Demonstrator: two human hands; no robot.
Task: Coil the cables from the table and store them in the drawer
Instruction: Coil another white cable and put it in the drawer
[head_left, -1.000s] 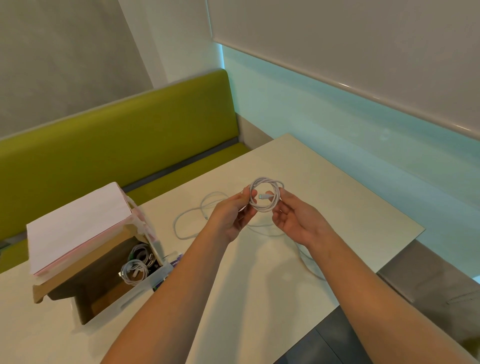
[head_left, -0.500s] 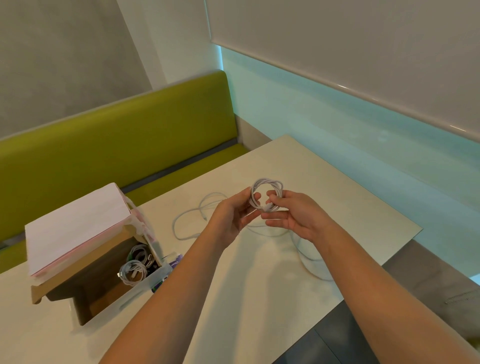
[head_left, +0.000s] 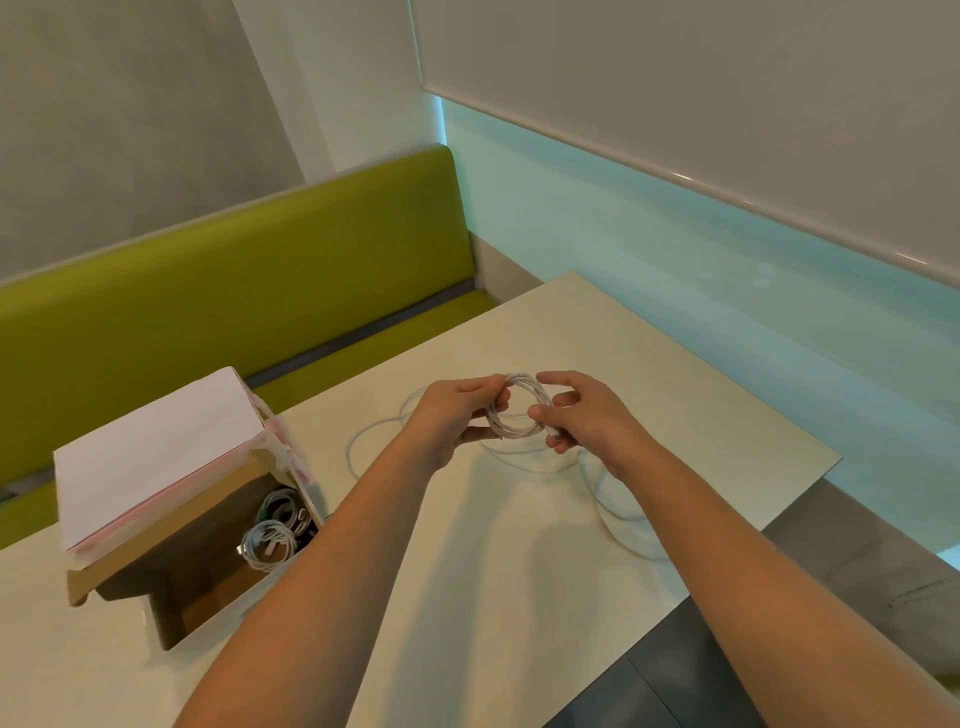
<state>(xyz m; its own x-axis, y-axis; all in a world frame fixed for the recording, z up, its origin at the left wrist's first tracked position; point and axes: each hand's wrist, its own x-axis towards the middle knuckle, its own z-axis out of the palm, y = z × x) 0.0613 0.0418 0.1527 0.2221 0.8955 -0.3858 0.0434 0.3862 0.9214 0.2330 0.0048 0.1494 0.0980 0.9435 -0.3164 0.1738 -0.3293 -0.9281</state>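
Coil (head_left: 521, 406) spans both grips, left hand (head_left: 451, 415) and right hand (head_left: 587, 415) pinching opposite sides.

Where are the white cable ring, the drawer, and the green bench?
white cable ring (head_left: 521, 429): head view, lower strands of the loop.
drawer (head_left: 291, 564): head view, clear front rim.
green bench (head_left: 218, 291): head view, backrest cushion.

The right hand (head_left: 587, 415), which a second ago cupped the white cable coil (head_left: 519, 405) from below with its palm up, now sits turned over beside it, its fingers (head_left: 558, 382) arched over the coil's right edge. The left hand (head_left: 452, 415) now grips the coil's left side from above, knuckles up. The coil now stands more open as a ring between both hands.
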